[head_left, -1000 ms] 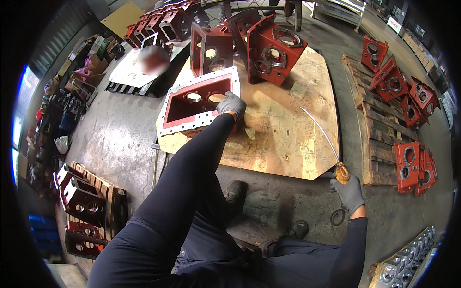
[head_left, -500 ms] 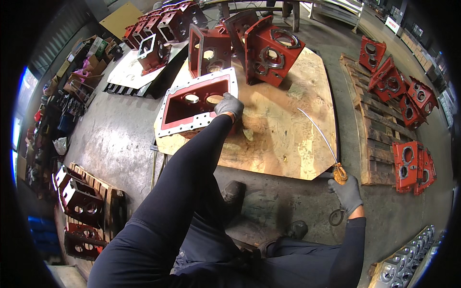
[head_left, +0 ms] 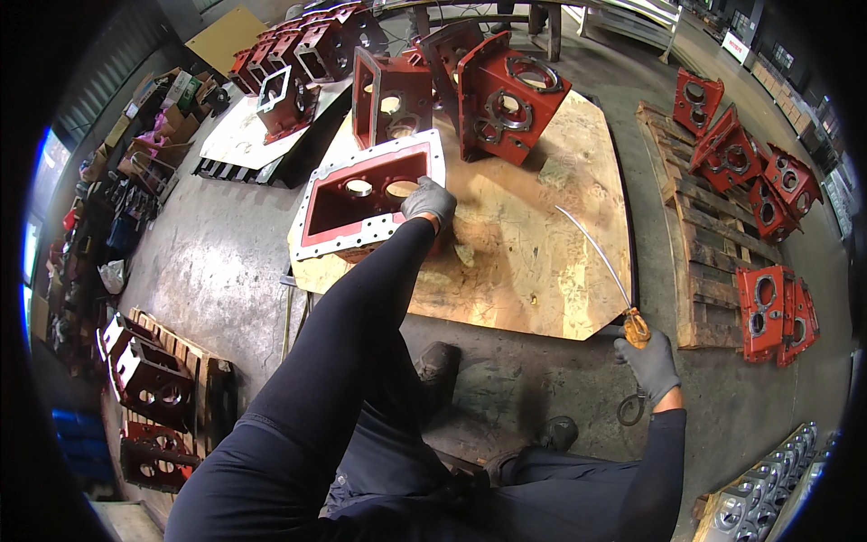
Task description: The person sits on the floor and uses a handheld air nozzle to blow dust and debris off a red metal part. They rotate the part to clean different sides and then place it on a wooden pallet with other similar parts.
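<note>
A red cast-metal housing (head_left: 348,237) with a pale machined flange and round bores lies open side up on a plywood-topped table (head_left: 506,280). My left hand (head_left: 430,202), in a grey glove, grips the housing at its right edge, fingers bent over the flange. In my right hand (head_left: 652,363), also gloved, is an orange-handled air blow gun (head_left: 636,329). Its long, thin, slightly bent metal tube points up and left over the table's right part, apart from the housing. A dark hose loops below that hand. My right fingers are wrapped round the handle, partly hidden.
Two larger red housings (head_left: 510,99) (head_left: 397,95) stand at the table's back. Wooden pallets (head_left: 700,262) with red castings are on the right and lower left. Another board-topped stand (head_left: 230,140) holds castings at the back left. Silver metal parts (head_left: 754,492) sit at lower right.
</note>
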A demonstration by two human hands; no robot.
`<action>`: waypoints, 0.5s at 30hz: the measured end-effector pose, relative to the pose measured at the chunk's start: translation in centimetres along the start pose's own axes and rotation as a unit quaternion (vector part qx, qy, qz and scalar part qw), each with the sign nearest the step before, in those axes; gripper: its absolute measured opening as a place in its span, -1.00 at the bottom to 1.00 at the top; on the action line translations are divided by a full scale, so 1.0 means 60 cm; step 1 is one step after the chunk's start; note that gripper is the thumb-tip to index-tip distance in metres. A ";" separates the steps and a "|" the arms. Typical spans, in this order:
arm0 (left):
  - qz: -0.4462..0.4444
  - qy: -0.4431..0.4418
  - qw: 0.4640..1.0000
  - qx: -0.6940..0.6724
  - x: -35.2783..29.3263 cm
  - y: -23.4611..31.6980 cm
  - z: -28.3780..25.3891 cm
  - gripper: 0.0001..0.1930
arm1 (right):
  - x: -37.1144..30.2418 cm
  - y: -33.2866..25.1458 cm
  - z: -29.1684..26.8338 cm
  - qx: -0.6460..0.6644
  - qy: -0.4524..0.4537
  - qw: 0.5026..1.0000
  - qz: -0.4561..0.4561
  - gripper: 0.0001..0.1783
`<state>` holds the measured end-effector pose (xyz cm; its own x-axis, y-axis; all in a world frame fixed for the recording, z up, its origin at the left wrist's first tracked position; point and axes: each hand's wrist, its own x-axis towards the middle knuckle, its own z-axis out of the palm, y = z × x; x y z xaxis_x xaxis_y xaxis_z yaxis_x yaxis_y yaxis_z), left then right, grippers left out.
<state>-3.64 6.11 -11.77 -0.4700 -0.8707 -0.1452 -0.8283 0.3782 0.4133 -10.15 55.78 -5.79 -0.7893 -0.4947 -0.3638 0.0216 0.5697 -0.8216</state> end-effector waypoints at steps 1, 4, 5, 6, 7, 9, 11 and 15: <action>0.001 0.000 1.000 -0.001 0.000 0.000 0.000 -0.41 | 0.000 0.000 0.000 -0.002 0.001 1.000 -0.002 -0.67; 0.004 0.001 1.000 0.000 -0.001 -0.001 0.001 -0.40 | -0.001 -0.002 0.000 -0.003 0.003 1.000 -0.003 -0.69; 0.004 0.002 1.000 0.001 0.000 -0.001 0.002 -0.40 | -0.002 -0.003 0.001 -0.001 0.003 1.000 0.000 -0.69; 0.004 0.000 1.000 0.000 0.000 -0.002 0.002 -0.40 | -0.002 -0.004 0.001 0.002 0.002 1.000 0.002 -0.70; 0.004 -0.002 1.000 0.001 0.001 -0.002 0.002 -0.40 | -0.002 -0.004 0.001 -0.002 0.003 1.000 0.002 -0.71; 0.002 -0.005 1.000 0.000 0.001 -0.002 0.001 -0.41 | 0.000 -0.003 0.002 -0.012 0.005 1.000 0.001 -0.73; 0.002 -0.008 1.000 -0.002 0.001 0.001 0.003 -0.41 | 0.000 0.001 0.001 -0.006 0.007 1.000 -0.005 -0.74; -0.004 -0.007 1.000 0.009 0.004 -0.005 0.004 -0.42 | 0.000 -0.004 0.005 -0.034 0.000 0.999 0.009 -0.74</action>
<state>-3.59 5.84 -12.13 -0.4674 -0.8692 -0.1611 -0.8372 0.3768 0.3964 -9.94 55.42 -5.70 -0.7893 -0.4841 -0.3777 -0.0064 0.6216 -0.7833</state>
